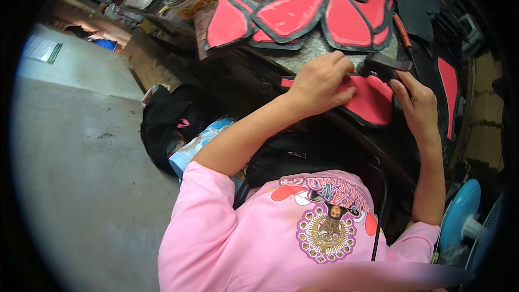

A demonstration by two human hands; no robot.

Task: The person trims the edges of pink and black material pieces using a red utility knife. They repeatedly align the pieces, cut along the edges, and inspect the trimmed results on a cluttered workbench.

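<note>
Covering red panel (373, 100) partly: left hand (320, 80)

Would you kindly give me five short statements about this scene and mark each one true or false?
1. The person's right hand holds a hammer. True.
2. The left hand holds a pair of scissors. False: its fingers are on a red piece with a black edge.
3. Several other red, black-edged pieces lie overlapping beyond the hands. True.
4. The person's shirt is green. False: it is pink, with a printed design on the front.
5. A red-handled tool lies to the right of the overlapping pieces. True.
</note>
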